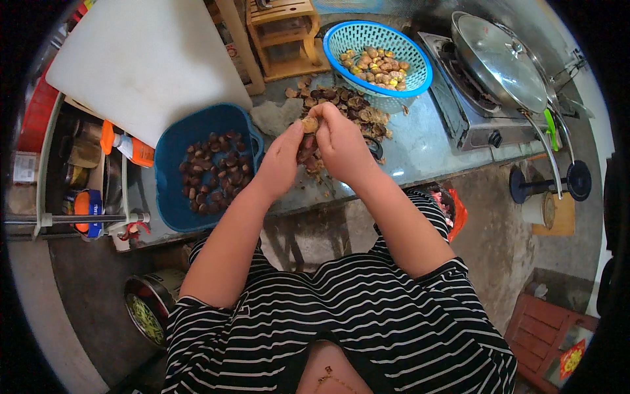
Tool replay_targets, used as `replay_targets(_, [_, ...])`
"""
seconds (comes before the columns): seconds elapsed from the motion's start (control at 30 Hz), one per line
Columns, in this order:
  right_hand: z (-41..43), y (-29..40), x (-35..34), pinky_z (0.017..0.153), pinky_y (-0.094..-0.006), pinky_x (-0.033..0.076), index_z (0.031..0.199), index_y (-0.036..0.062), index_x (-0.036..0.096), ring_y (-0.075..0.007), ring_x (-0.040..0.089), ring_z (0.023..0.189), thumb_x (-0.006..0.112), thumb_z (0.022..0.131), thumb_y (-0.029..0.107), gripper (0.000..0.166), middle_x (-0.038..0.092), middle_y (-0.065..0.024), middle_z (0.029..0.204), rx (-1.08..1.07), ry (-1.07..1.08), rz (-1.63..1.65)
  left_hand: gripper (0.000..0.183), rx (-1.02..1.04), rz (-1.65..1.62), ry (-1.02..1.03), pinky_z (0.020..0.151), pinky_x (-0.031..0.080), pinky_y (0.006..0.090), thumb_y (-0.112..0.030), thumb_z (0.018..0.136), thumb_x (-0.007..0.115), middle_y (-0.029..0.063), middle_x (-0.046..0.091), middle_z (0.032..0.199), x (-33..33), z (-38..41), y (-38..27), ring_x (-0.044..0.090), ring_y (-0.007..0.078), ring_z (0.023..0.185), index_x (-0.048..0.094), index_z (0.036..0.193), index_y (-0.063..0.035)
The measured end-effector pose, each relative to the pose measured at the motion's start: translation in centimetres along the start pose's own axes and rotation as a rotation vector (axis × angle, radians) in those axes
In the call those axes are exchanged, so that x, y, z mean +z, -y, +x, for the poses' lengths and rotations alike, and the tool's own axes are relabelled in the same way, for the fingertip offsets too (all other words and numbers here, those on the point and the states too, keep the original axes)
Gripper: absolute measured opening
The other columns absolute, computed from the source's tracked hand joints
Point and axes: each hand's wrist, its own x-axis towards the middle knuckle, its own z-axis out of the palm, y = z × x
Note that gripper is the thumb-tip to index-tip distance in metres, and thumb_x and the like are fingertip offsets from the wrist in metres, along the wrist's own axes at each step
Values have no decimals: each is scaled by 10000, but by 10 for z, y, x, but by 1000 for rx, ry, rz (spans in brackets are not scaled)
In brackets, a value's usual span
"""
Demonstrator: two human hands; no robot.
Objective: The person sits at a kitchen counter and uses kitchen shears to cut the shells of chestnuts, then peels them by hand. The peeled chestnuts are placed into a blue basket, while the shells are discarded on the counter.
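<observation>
Over the counter's front part, my left hand [281,160] and my right hand [342,140] meet at a pale brown, peeled-looking chestnut [310,124], pinched between their fingertips. Behind and below my hands spreads a heap of chestnut shells [362,109], brown outside and tan inside. To the left, a dark blue plastic basin [170,162] holds many glossy dark chestnuts [216,170]. At the back, a light blue colander [339,47] with a brighter blue rim contains tan and yellow chestnuts [379,69]. Beside my right wrist a black loop handle [376,147] shows; the rest is hidden.
A grey cloth [276,117] lies between basin and shells. A white cutting board [142,64] leans behind the basin. On the right, a gas stove [472,118] carries a glass-lidded pan [512,69]. A wooden rack [285,42] stands at the back; a metal shelf [88,219] is far left.
</observation>
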Motion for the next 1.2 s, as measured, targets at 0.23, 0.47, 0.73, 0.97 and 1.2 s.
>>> replay_targets(0.23, [-5, 5, -1, 774, -401, 497, 1158, -11, 549, -355, 630, 862, 499, 959, 129, 248, 637, -217, 950, -117, -44, 39, 341, 50, -9, -178, 677, 444, 258, -354, 1049, 387, -13, 503, 832, 14, 0, -13, 464, 90, 721, 549, 1067, -54])
replay_targets(0.47, [0, -1, -6, 727, -283, 495, 1144, 12, 605, -148, 606, 785, 483, 994, 126, 224, 640, -93, 907, -155, -11, 100, 341, 175, 197, -156, 691, 436, 234, -346, 1056, 376, -15, 535, 880, 4, 2, -3, 470, 63, 760, 548, 1096, -55])
replay_targets(0.73, [-3, 0, -6, 725, -268, 490, 1126, 0, 605, -121, 588, 793, 469, 1008, 149, 234, 637, -49, 905, -104, 1, 198, 342, 128, 35, -146, 676, 405, 250, -369, 1060, 340, -27, 470, 824, 17, -4, -8, 427, 81, 719, 531, 1040, -87])
replay_targets(0.97, [-4, 5, -8, 733, -287, 492, 1102, -9, 608, -141, 602, 797, 486, 989, 131, 217, 649, -88, 907, -129, -25, 66, 339, 143, 105, -151, 682, 409, 248, -366, 1058, 355, -25, 470, 829, 16, -3, -8, 421, 76, 724, 536, 1064, -79])
replay_targets(1.2, [-5, 8, 6, 712, -379, 504, 1004, -22, 608, -332, 634, 779, 465, 964, 115, 202, 646, -198, 897, -194, -168, 36, 329, 332, 451, -274, 664, 435, 278, -309, 1049, 396, 53, 530, 806, 19, -5, -5, 495, 126, 729, 535, 1009, -13])
